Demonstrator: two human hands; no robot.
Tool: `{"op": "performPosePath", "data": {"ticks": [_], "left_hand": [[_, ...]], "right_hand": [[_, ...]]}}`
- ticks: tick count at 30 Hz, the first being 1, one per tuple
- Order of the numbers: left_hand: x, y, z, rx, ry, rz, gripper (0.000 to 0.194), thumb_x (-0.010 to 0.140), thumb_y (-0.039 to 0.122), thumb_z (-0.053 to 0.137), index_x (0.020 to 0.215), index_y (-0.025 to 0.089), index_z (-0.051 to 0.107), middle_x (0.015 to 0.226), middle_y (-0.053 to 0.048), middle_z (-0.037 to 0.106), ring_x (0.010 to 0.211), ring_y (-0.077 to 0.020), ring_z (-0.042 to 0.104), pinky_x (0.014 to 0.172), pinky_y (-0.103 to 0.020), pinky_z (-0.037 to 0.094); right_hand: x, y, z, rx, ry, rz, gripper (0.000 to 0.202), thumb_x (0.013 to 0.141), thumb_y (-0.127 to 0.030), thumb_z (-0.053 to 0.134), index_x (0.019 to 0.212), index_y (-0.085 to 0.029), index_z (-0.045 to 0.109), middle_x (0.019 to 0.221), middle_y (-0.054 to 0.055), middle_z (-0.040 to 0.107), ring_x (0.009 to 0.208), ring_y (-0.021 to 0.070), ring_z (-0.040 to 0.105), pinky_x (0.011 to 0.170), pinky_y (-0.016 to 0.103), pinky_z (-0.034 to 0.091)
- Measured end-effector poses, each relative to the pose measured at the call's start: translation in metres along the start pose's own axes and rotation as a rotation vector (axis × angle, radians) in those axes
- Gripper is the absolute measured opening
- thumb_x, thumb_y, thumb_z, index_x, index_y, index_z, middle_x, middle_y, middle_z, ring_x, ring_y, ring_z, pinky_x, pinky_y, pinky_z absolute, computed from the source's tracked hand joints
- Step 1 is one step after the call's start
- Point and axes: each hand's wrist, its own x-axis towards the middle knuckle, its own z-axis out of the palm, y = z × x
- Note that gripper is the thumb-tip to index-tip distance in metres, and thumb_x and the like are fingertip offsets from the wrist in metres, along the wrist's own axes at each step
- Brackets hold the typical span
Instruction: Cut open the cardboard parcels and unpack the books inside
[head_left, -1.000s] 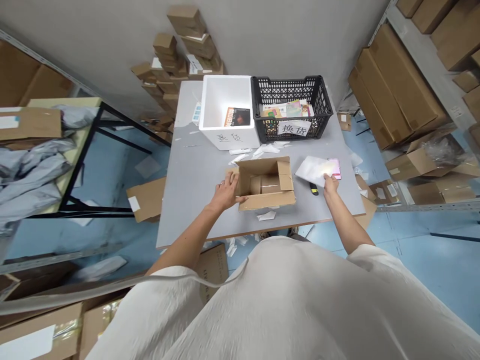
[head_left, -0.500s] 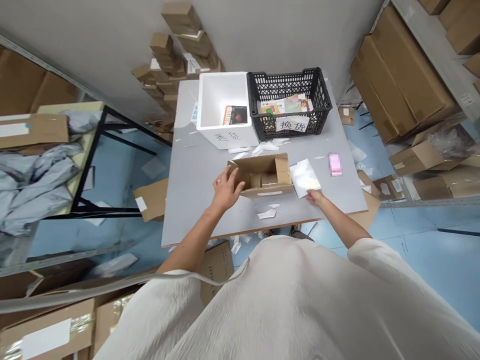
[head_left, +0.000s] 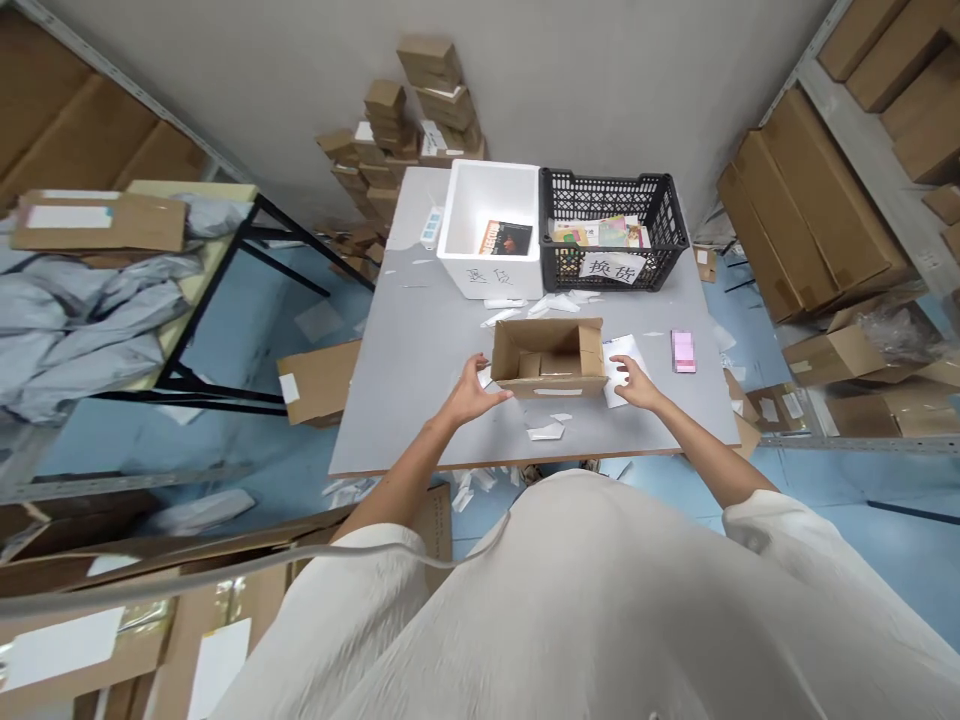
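Note:
An open cardboard box point(head_left: 548, 384) stands on the grey table point(head_left: 420, 400), with brown cardboard pieces showing inside. My left hand point(head_left: 471, 393) is beside its left end, thumb and fingers apart, the thumb tip close to the lower left corner. To the right of the box lies a white sheet or packet point(head_left: 619, 350), partly hidden. Over that sheet is my right hand point(head_left: 634, 383), its fingers spread and curved toward the box's right end. Neither hand grips anything.
Behind the box stand a white foam bin point(head_left: 487, 278) and a black crate point(head_left: 660, 262), both holding printed items. A pink-screened phone point(head_left: 683, 352) lies at the right. Paper scraps point(head_left: 546, 432) are near the front edge. Stacked boxes point(head_left: 435, 90) rise behind the table.
My right hand has let go of the white sheet and moved up over it, fingers opened. My left hand has come off the box's rim to its left side. The whole view has shifted.

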Motion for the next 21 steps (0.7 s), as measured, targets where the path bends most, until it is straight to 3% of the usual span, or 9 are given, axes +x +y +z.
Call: {"op": "performPosePath", "data": {"ticks": [6,11,16,21], "left_hand": [[0.002,-0.007,0.026,-0.142,-0.036,-0.013,0.095,0.080,0.052,0.091,0.159,0.024,0.046,0.165,-0.018,0.061,0.149,-0.0372,0.065,0.122,-0.054,0.057],[0.010,-0.007,0.037,-0.270,-0.052,-0.027,0.077,0.085,0.046,0.084,0.153,0.024,0.053,0.161,-0.015,0.067,0.137,-0.0329,0.073,0.114,-0.049,0.061],[0.011,-0.005,0.041,-0.287,-0.042,-0.072,0.074,0.084,0.040,0.084,0.150,0.026,0.053,0.162,-0.015,0.066,0.137,-0.0323,0.074,0.109,-0.046,0.062],[0.005,0.001,0.040,-0.189,-0.045,-0.068,0.073,0.085,0.037,0.083,0.150,0.027,0.053,0.148,-0.013,0.075,0.132,-0.0349,0.075,0.108,-0.050,0.062]], "right_hand": [[0.007,-0.011,0.022,0.102,-0.037,0.022,0.088,0.066,-0.025,0.083,0.150,-0.033,0.057,0.170,0.014,0.054,0.147,0.0356,0.061,0.123,0.058,0.053],[0.009,-0.018,0.030,0.120,-0.001,-0.018,0.072,0.069,-0.026,0.083,0.139,-0.028,0.065,0.165,0.013,0.059,0.142,0.0321,0.063,0.124,0.051,0.053],[0.005,-0.021,0.031,0.111,0.040,0.043,0.080,0.068,-0.026,0.086,0.145,-0.028,0.064,0.162,0.012,0.061,0.136,0.0317,0.067,0.123,0.052,0.055],[-0.003,-0.022,0.033,0.112,0.065,0.038,0.085,0.066,-0.024,0.087,0.149,-0.029,0.064,0.165,0.013,0.060,0.135,0.0331,0.069,0.120,0.054,0.058]]}}
